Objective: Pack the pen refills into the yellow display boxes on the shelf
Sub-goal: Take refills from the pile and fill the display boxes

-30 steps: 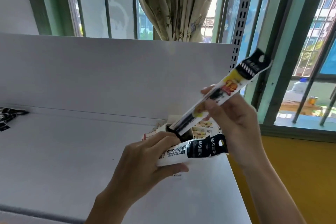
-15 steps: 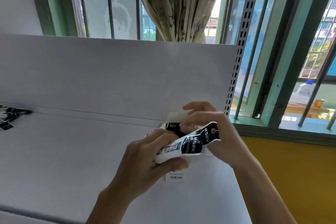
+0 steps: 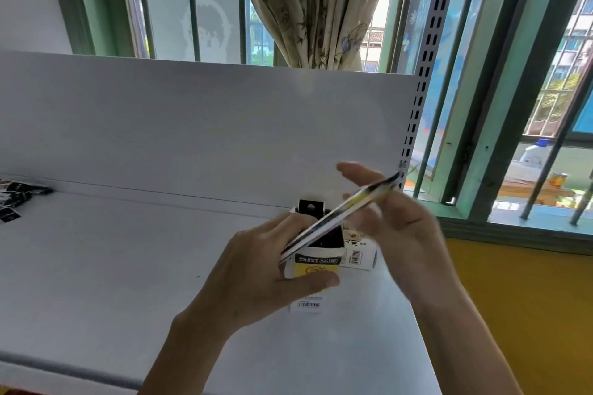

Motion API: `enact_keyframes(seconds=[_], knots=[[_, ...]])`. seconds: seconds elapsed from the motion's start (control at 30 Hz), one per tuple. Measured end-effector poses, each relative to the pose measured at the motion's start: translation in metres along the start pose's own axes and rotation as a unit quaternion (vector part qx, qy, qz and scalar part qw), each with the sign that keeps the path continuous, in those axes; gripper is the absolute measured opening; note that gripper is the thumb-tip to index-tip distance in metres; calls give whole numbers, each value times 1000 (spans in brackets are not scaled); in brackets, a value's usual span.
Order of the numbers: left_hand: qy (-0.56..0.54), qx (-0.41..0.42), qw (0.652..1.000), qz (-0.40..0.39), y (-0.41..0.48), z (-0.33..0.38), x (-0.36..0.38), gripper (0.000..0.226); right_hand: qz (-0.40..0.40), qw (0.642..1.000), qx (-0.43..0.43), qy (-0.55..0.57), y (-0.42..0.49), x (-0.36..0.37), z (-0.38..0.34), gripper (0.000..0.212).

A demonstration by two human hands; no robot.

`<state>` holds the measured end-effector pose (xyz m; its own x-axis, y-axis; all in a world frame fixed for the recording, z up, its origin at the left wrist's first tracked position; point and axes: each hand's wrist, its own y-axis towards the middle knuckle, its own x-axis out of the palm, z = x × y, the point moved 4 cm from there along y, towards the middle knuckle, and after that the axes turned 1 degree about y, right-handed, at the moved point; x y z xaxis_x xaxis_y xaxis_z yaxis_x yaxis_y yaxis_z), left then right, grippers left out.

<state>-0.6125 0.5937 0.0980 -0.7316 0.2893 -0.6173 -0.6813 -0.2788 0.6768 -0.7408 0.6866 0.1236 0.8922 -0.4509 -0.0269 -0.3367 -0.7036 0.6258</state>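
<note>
Refill pack (image 3: 340, 216) slants from left hand (image 3: 256, 266) grip across right hand (image 3: 401, 228) fingers (image 3: 356, 170).

Shelf (image 3: 128, 266) runs left to right, back panel (image 3: 192, 122) upright behind it, slotted post (image 3: 417, 106) at the panel's right end. Box (image 3: 316, 266) sits on the shelf near its right end. Second box (image 3: 357, 255) touches its right side. Label (image 3: 309, 305) lies flat just before it. Pack (image 3: 337, 221) slants above the box, low end gripped in left hand (image 3: 256, 276), high end across right hand (image 3: 394, 228). Loose packs (image 3: 19, 199) far left, near the panel. Curtain (image 3: 321, 9) behind the panel.
</note>
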Motion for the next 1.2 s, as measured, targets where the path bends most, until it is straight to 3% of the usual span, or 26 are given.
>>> enact_keyframes(seconds=[0.1,0.23,0.4,0.6,0.67,0.83,0.97,1.1,1.2], knots=[[36,17,999,5,-2,1,-1,45,106,986,-23,123,1,-29,-17,6],[62,21,998,15,-3,-2,6,29,171,978,-98,67,3,-38,-34,11],[73,16,996,40,-1,-3,12,28,147,979,-116,-74,4,-15,-34,7],[88,4,995,48,0,-8,13,25,128,976,-149,-99,5,-10,-34,7],[87,16,995,55,1,-8,16,24,83,973,-149,-155,8,-4,-28,6],[92,27,993,64,3,-6,19,23,8,911,-128,-392,16,10,8,18],[92,23,994,55,5,-5,20,24,-16,925,-11,-380,23,2,22,9],[82,8,995,53,6,-6,19,25,7,967,-4,-253,25,0,3,25],[78,14,996,47,5,-5,18,25,26,959,-21,-283,24,-1,0,18]])
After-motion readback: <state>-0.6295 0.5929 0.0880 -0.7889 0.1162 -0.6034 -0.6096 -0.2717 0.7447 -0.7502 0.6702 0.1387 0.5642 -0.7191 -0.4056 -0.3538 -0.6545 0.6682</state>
